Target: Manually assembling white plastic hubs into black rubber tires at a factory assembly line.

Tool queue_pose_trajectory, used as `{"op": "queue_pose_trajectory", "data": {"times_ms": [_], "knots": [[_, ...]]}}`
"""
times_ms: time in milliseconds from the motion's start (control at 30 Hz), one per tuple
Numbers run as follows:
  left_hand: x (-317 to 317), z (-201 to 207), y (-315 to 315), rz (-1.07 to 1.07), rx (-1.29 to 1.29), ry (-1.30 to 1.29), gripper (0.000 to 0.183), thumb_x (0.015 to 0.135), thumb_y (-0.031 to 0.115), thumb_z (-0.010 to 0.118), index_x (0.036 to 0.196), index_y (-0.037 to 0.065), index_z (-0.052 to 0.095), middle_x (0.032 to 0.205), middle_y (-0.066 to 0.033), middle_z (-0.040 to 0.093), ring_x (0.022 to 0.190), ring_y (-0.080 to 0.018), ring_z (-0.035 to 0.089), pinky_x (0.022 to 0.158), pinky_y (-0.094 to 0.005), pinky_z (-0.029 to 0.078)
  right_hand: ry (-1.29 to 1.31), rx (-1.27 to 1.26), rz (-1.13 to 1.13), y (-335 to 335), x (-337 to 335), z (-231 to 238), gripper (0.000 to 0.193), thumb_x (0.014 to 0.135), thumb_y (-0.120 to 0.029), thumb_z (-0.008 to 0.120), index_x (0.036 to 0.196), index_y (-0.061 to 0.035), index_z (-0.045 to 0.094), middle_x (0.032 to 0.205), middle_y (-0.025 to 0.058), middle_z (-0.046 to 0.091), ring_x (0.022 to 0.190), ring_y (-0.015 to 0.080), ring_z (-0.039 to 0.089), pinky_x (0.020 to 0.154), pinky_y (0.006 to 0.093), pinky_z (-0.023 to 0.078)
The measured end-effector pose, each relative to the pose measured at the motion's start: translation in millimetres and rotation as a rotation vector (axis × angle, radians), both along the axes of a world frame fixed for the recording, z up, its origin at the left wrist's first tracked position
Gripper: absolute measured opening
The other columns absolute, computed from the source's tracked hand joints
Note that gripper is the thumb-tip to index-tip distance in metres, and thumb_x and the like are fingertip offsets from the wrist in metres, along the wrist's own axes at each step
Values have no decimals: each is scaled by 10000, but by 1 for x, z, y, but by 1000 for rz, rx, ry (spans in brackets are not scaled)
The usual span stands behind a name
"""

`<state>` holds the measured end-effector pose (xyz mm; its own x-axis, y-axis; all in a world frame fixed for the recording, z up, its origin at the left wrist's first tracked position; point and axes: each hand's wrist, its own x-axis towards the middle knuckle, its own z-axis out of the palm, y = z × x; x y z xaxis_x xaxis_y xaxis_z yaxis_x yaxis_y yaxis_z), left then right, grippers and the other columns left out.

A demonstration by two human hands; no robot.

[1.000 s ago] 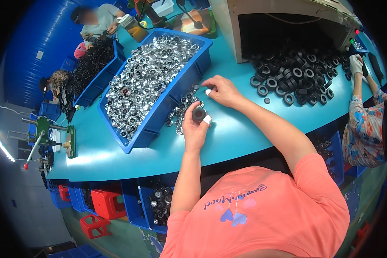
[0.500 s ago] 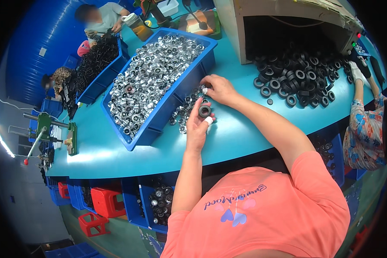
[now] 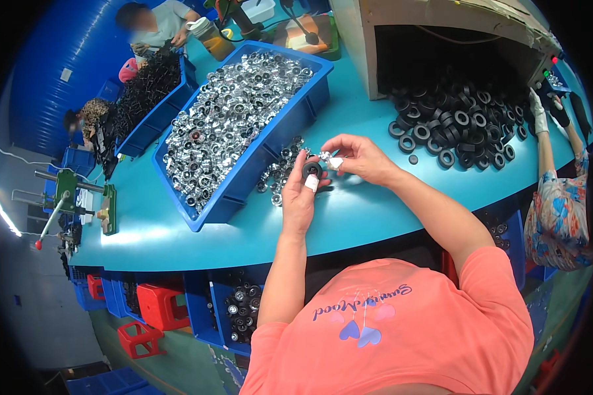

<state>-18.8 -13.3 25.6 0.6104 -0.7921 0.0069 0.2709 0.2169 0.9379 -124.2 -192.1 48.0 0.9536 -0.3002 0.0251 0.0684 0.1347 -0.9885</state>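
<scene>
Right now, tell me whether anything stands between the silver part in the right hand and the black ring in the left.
Nothing visible does: the right hand holds the silver part beside the black ring, which the left hand holds. The blue bin stands apart from both; whether part and ring touch is hard to tell.

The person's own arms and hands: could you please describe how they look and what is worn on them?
Coral-pink short sleeves cover the upper arms, and both forearms are bare. The left hand and the right hand are ungloved; each has a white wrap on its thumb.
</scene>
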Motion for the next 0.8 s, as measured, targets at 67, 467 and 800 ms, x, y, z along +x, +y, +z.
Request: {"op": "queue_pose_trajectory", "data": {"times_ms": [67, 467, 800], "knots": [[-1, 0, -1, -20, -52, 17, 659, 987, 24, 554, 1587, 4, 284, 1421, -146, 535, 1136, -228, 636, 1009, -366, 534, -29, 68, 3, 4, -1, -4, 327, 931, -43, 644, 1258, -27, 648, 1110, 60, 685, 919, 109, 648, 790, 268, 558], [-2, -7, -3, -26, 22, -95, 591, 926, -73, 578, 1490, -42, 404, 1340, -134, 591, 1244, -192, 580, 1063, -322, 466, -78, -423, -71, 18, -6, -4, 229, 920, -8, 658, 1146, -34, 690, 1050, 52, 635, 961, 167, 682, 847, 299, 574], [-2, -5, -1, -54, -37, -58, 516, 961, -13, 615, 1451, -36, 457, 1292, -136, 620, 1199, -203, 612, 1022, -336, 512, -43, -342, -167, 25, -3, -11, 187, 899, 32, 665, 1072, -32, 701, 1034, 33, 634, 905, 120, 658, 797, 269, 566]]}}
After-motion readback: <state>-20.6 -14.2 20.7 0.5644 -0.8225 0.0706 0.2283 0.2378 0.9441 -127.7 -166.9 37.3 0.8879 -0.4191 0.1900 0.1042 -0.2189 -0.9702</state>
